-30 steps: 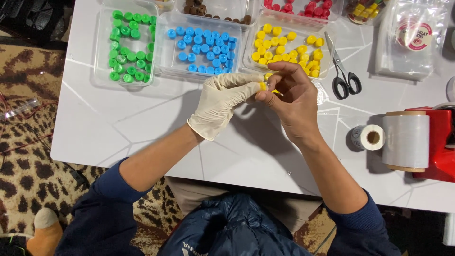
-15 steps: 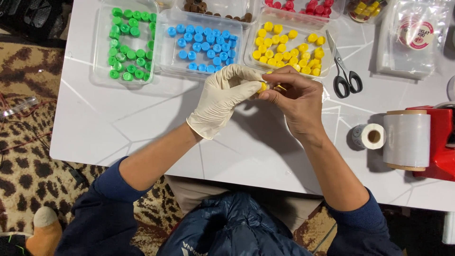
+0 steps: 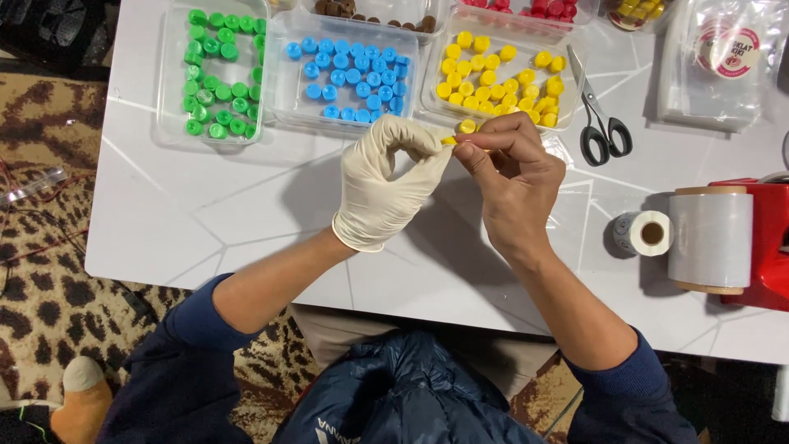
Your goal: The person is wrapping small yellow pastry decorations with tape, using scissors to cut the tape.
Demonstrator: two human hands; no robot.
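Left hand (image 3: 385,185), in a cream glove, pinching one end of a small yellow piece (image 3: 450,140) between thumb and forefinger; other fingers curled. Right hand (image 3: 514,177), bare, pinching the other end of the same piece, fingertips (image 3: 465,151) touching the glove's. Both hands raised over the white surface (image 3: 205,214), just in front of the tray of yellow caps (image 3: 501,70); one yellow cap (image 3: 468,126) visible right above the pinch, exact contact not discernible. Left of that tray: tray of blue caps (image 3: 349,78), then tray of green caps (image 3: 215,70). Behind, at the far edge: containers of brown pieces (image 3: 374,12) and red pieces (image 3: 534,8), cut off by the frame. Black-handled scissors (image 3: 598,115) lying just right of the yellow tray, closed. Clear plastic bags (image 3: 719,62) at far right. Near right edge: small tape roll (image 3: 645,233) beside a larger roll of clear film (image 3: 711,238) mounted on a red dispenser (image 3: 772,238). Dark blue sleeves on both arms; patterned carpet (image 3: 49,197) under the surface.
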